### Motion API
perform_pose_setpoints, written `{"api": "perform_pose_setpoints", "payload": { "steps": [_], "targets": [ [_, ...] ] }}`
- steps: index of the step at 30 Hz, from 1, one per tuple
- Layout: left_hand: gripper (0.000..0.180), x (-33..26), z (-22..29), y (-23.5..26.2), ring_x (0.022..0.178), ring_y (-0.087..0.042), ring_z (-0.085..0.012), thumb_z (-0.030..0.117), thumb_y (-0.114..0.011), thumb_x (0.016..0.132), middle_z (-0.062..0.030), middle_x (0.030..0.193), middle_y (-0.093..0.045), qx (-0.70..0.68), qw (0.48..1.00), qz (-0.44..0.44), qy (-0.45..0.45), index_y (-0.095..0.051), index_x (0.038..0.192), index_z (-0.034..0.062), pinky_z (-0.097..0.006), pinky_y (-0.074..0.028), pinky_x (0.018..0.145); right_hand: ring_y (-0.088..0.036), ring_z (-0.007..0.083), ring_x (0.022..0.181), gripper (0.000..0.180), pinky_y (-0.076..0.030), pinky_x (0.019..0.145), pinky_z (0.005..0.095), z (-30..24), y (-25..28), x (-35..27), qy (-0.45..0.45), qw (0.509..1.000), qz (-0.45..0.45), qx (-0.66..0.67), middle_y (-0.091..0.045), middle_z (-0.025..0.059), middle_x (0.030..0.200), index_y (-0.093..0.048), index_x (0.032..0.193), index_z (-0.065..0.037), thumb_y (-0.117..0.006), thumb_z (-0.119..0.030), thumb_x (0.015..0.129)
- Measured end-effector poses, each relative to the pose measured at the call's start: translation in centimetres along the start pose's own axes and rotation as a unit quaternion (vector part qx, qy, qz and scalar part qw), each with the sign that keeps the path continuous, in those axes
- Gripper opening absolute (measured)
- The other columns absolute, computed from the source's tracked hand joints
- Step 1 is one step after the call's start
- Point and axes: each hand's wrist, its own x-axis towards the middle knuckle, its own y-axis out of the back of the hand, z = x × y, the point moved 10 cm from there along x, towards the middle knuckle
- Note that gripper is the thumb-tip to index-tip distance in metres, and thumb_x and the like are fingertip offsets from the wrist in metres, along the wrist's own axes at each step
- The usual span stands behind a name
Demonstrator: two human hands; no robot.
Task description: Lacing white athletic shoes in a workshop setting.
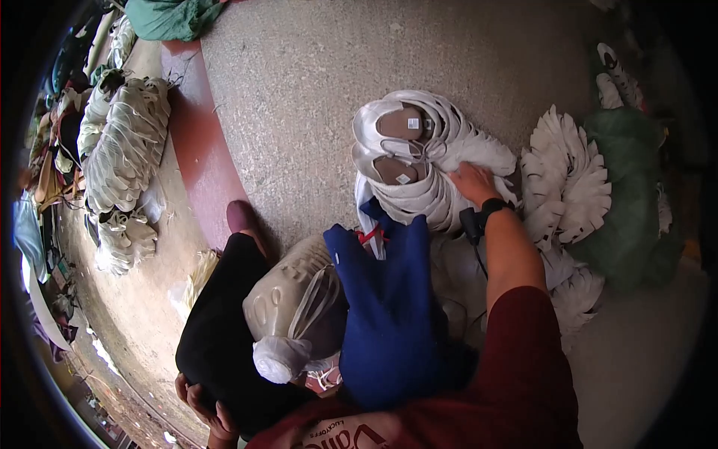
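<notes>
My right hand [474, 184], with a black band at the wrist, grips the right part of a stack of white shoe uppers [389, 196] on the floor. Its fingers are bent over the white pieces, and the fingertips are partly hidden. Two brown insoles [398, 124] with small white labels show at the stack's left end, with laces between them. At the lower left, my left hand [207, 410] rests against my black-clad leg, fingers apart and holding nothing. Between my legs and the stack lie a blue cloth [389, 322] and a knotted translucent plastic bag [295, 295] with pale pieces inside.
More white uppers [565, 176] are heaped at the right beside a dark green cloth or sack [624, 194]. Bundled white uppers [127, 146] lie at the far left near mixed clutter. A green bundle [170, 16] sits at the top. A red strip [202, 142] crosses the floor.
</notes>
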Motion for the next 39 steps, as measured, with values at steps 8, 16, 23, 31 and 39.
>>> {"api": "perform_pose_setpoints", "payload": {
  "steps": [8, 16, 23, 31, 39],
  "targets": [
    [0.05, 0.5, 0.6, -0.2, 0.124, -0.024, -0.0404, 0.038, -0.04, 0.086, -0.0274, 0.133, -0.025, -0.011, 1.0, -0.016, -0.002, -0.033, 0.124, 0.0072, -0.054, -0.021, 0.101, -0.052, 0.0433, 0.098, 0.05, -0.041, 0.083, 0.0485, 2.3, -2.1, -4.8, -0.044, 0.998, -0.027, 0.043, -0.057, 0.0259, 0.104, -0.052, 0.102, -0.002, -0.046, -0.049, 0.085],
    [0.049, 0.1, 0.2, -0.4, 0.123, -0.024, -0.0403, 0.039, -0.04, 0.086, -0.0276, 0.131, -0.026, -0.029, 0.999, 0.008, -0.013, -0.035, 0.122, 0.0065, -0.054, -0.021, 0.1, -0.052, 0.0474, 0.091, 0.042, -0.039, 0.079, 0.0523, 7.0, -5.6, -14.1, -0.163, 0.978, 0.067, 0.116, -0.057, 0.0293, 0.091, -0.046, 0.092, -0.002, -0.045, -0.043, 0.086],
    [0.048, 0.0, -0.1, -0.2, 0.123, -0.025, -0.0404, 0.037, -0.041, 0.085, -0.0272, 0.132, -0.026, -0.05, 0.999, 0.017, -0.014, -0.035, 0.123, 0.0064, -0.054, -0.02, 0.1, -0.047, 0.04, 0.108, 0.047, -0.032, 0.093, 0.0492, 9.4, -6.9, -13.4, -0.18, 0.979, -0.026, 0.094, -0.054, 0.0241, 0.111, -0.046, 0.108, -0.004, -0.047, -0.044, 0.083],
    [0.048, 0.4, 0.2, -0.2, 0.123, -0.024, -0.0384, 0.038, -0.04, 0.086, -0.0265, 0.133, -0.024, -0.056, 0.998, 0.02, -0.027, -0.035, 0.124, 0.0079, -0.052, -0.019, 0.101, -0.054, 0.0413, 0.08, 0.027, -0.042, 0.068, 0.0493, 7.0, -1.9, -11.7, -0.118, 0.984, 0.109, 0.08, -0.057, 0.0224, 0.079, -0.05, 0.078, -0.002, -0.055, -0.029, 0.08],
    [0.048, 0.9, 1.3, -0.3, 0.123, -0.024, -0.0386, 0.037, -0.039, 0.087, -0.0273, 0.131, -0.027, -0.052, 0.998, 0.011, -0.043, -0.036, 0.123, 0.006, -0.052, -0.02, 0.1, -0.059, 0.0366, 0.063, 0.008, -0.046, 0.055, 0.0439, 1.1, 2.8, -3.6, -0.016, 0.959, 0.277, 0.059, -0.059, 0.0187, 0.068, -0.055, 0.078, -0.002, -0.055, -0.009, 0.075]
  ]
}}
